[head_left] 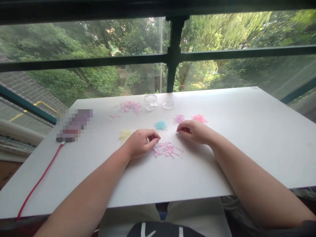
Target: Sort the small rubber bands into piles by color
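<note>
My left hand (143,142) rests at the left edge of a mixed pink and lilac pile of small rubber bands (166,150). Its thumb and index finger curl into a near ring, tips almost meeting. My right hand (194,131) hovers by the purple bands (179,119) and the pink bands (199,118), fingers bent together and pointing left. Anything pinched in either hand is too small to make out. Between and beyond the hands lies a light blue heap of bands (161,125). A pale yellow heap (125,135) sits just left of my left hand, partly behind it.
A clear round jar (150,102) stands at the table's back, with a clear lid (168,104) beside it. Another loose mixed pile of bands (130,106) lies left of the jar. A blurred-out device (76,123) with a red cable (41,177) occupies the white table's (259,141) left side.
</note>
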`<action>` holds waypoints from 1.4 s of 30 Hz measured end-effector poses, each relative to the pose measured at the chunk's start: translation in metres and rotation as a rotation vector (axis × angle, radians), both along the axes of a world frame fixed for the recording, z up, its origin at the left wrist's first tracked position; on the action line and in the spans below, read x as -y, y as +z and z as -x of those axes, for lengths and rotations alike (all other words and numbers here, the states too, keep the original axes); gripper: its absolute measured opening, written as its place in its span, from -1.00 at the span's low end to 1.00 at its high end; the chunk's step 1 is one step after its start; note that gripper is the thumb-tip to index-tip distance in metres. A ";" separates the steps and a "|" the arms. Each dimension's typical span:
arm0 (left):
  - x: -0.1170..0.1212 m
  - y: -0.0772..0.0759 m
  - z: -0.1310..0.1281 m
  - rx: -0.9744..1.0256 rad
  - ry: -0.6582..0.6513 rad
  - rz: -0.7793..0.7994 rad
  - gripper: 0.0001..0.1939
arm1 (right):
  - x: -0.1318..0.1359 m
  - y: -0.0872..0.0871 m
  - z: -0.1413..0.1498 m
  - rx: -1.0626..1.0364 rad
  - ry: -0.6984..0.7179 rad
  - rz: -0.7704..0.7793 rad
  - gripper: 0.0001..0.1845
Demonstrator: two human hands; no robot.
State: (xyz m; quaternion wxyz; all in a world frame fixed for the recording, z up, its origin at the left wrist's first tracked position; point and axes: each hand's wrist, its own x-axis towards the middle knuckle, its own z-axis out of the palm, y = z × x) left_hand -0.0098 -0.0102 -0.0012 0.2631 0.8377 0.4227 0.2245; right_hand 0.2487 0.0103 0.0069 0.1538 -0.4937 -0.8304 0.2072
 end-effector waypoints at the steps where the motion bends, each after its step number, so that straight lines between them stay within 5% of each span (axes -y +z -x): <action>1: 0.000 0.000 0.000 -0.013 -0.005 0.009 -0.85 | 0.003 0.001 0.003 0.016 0.059 0.052 -0.82; 8: 0.001 0.004 -0.001 -0.068 -0.028 0.008 -0.83 | 0.013 0.014 0.005 0.090 0.210 0.235 -0.73; 22: 0.000 0.004 -0.002 -0.083 -0.019 0.023 -0.83 | 0.019 0.022 0.002 0.187 0.259 0.395 -0.71; 29: -0.001 0.003 -0.002 -0.072 -0.021 0.030 -0.82 | 0.021 0.022 0.006 0.225 0.266 0.410 -0.91; 42: 0.001 0.005 -0.003 -0.071 -0.043 0.023 -0.83 | 0.018 0.017 0.009 0.151 0.244 0.252 -0.92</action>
